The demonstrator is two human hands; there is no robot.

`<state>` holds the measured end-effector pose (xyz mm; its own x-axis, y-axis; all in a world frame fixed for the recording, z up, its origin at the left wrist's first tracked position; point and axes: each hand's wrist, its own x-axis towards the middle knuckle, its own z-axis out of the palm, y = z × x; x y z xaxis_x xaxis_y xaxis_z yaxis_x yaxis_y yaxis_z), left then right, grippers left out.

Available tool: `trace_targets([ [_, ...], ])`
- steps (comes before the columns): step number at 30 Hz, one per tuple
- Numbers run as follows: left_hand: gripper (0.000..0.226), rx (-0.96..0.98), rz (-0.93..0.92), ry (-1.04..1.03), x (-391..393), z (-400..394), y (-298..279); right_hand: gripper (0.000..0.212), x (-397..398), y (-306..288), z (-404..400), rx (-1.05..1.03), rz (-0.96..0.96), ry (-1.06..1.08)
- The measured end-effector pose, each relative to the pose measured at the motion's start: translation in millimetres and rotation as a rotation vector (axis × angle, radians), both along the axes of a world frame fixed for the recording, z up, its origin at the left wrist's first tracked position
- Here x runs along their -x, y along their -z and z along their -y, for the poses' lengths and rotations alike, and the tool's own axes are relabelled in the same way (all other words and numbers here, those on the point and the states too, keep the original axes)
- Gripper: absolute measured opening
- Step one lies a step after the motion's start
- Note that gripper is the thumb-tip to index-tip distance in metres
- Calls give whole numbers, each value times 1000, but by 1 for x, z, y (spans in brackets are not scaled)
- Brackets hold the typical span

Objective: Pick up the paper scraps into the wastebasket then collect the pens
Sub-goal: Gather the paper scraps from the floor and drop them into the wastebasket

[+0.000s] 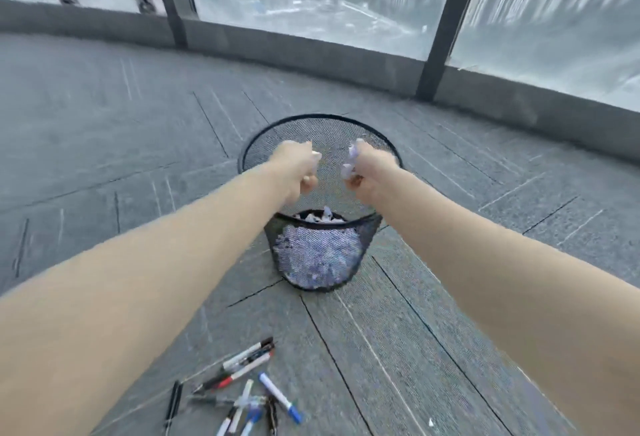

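A black mesh wastebasket stands on the grey carpet, with white paper scraps piled inside it. Both my hands are held over its opening. My left hand has its fingers curled, with a bit of white paper showing at the fingertips. My right hand grips crumpled white paper scraps. Several pens and markers lie in a loose heap on the floor close to me, below my left forearm.
A small white scrap lies on the carpet at the lower right. A low grey ledge and tall windows with dark mullions run behind the basket. Grey carpet tiles surround it.
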<state>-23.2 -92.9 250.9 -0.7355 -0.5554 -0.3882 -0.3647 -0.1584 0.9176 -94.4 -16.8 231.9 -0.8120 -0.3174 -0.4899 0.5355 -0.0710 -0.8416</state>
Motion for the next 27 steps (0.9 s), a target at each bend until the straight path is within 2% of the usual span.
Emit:
trace_targets([
  [1,22,75,66,35,0,10,2,22,1,-1,3,-33,-22,12],
  [4,33,166,142,83,8,28,10,37,-3,-1,4,-198,-105,-42],
  [8,17,179,214,217,8,33,19,52,-7,-4,-2,-348,-66,-138],
  [10,22,209,262,272,5,33,25,45,-5,-4,-4,-337,-42,-99],
  [13,39,363,281,338,9,35,35,31,-4,-2,-8,-223,5,-79],
  [17,31,450,156,415,25,38,38,14,-10,-3,-17,-122,-40,-106],
  [23,21,524,241,572,18,43,29,38,-26,-10,-21,-116,-76,-144],
  [25,22,476,238,551,16,46,29,29,-27,-8,-21,-149,-57,-117],
  [27,33,407,240,532,16,47,33,18,-27,-5,-21,-194,-59,-90],
])
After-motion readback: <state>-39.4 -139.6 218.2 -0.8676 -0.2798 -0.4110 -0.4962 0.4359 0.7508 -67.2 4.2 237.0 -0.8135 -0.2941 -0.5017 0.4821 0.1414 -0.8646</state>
